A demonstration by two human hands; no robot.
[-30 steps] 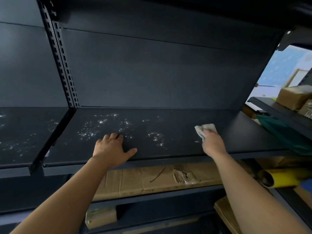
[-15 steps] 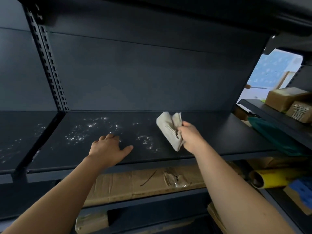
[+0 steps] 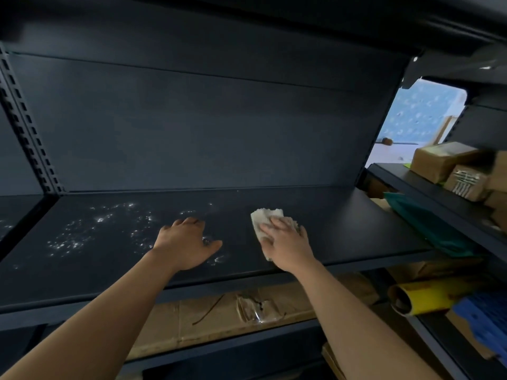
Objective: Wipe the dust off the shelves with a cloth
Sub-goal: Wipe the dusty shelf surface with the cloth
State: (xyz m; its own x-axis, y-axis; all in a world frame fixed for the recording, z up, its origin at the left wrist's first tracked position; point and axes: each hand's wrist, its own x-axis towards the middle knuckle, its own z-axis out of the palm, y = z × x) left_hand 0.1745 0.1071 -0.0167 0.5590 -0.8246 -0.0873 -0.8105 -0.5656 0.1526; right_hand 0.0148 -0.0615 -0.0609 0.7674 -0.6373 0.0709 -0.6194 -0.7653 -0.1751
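Observation:
A dark metal shelf [image 3: 343, 231] runs across the middle of the view. White dust specks [image 3: 90, 229] cover its left half. My right hand [image 3: 288, 242] lies flat on a pale cloth [image 3: 264, 216], pressing it onto the shelf near the centre; part of the cloth sticks out beyond my fingers. My left hand [image 3: 186, 242] rests palm down on the shelf beside it, fingers spread, among the dust specks and holding nothing.
A slotted upright [image 3: 24, 127] stands at the left. Flattened cardboard [image 3: 219, 319] lies on the shelf below. At the right, another shelf holds brown boxes [image 3: 444, 163] and a green sheet [image 3: 428, 226]. A yellow roll [image 3: 428, 294] and a blue item [image 3: 482, 322] lie lower right.
My right hand lifted the cloth off the right side of the shelf, carried it leftward, and now presses it flat near the centre. My left hand stayed on the shelf.

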